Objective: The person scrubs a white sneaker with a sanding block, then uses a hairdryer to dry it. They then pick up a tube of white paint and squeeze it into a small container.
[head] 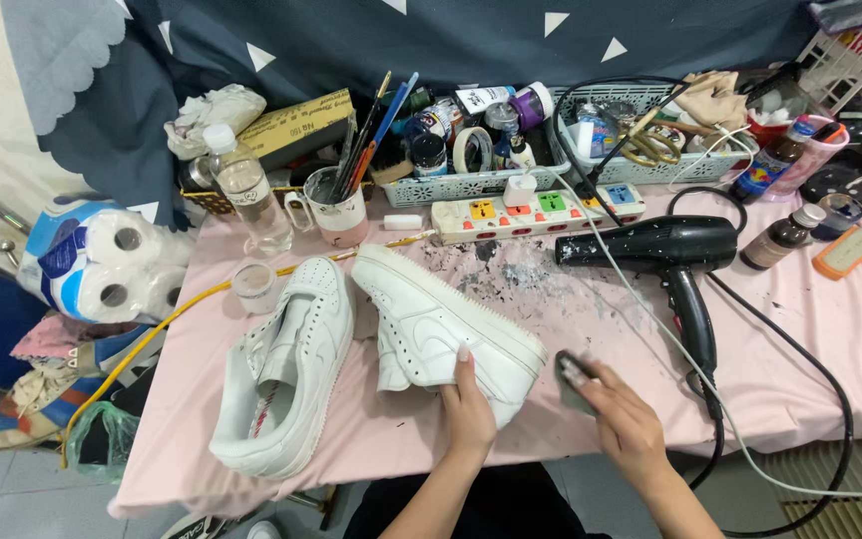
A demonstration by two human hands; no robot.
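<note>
Two white sneakers lie on a pink-covered table (830,339). My left hand (469,409) rests on the heel end of the right sneaker (431,324), which lies on its side with the sole facing right. My right hand (619,419) pinches a small dark grey pad (569,379) just right of that heel, close to the sole. The left sneaker (286,374) lies unlaced with its tongue open, apart from both hands.
A black hair dryer (665,250) with its cord lies right of the shoes. Behind stand a power strip (536,212), a cup of brushes (341,205), a water bottle (246,190), a small jar (254,284), baskets of paint bottles, and brown bottles (780,235). Toilet rolls (102,262) sit at left.
</note>
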